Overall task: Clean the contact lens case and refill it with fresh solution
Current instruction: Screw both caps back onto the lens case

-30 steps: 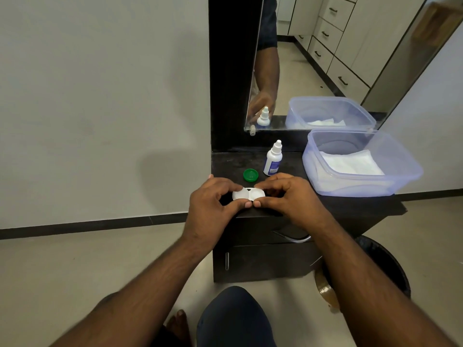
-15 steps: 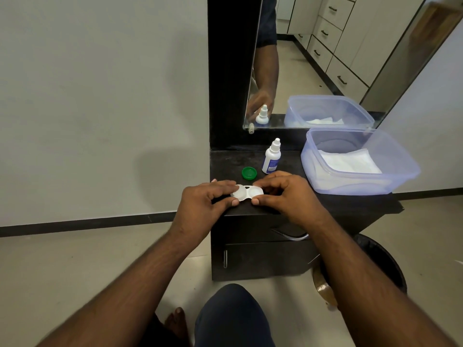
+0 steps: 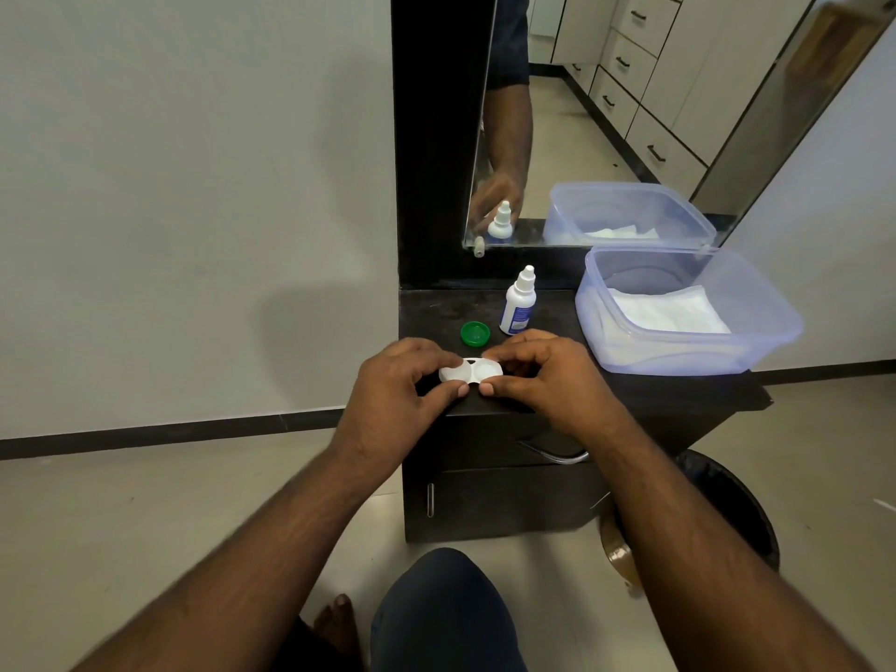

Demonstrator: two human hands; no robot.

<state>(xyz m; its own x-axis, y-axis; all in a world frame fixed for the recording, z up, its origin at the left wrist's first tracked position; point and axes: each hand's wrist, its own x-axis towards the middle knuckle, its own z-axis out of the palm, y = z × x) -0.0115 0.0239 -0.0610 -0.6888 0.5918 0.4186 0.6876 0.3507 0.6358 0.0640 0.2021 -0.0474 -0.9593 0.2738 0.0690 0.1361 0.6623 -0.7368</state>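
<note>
Both hands have drawn the white contact lens case (image 3: 469, 372) a touch nearer the front edge of the dark table (image 3: 543, 308) than a second ago, the left hand (image 3: 397, 385) pinching its left end and the right hand (image 3: 543, 375) its right, both grips clamped on it. The green cap (image 3: 475, 333) lies off just behind, beside the upright solution bottle (image 3: 519, 303). That well looks open, so cleaning seems barely begun.

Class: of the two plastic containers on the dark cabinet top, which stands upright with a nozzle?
The solution bottle; the plastic tub is broad, low and open.
</note>
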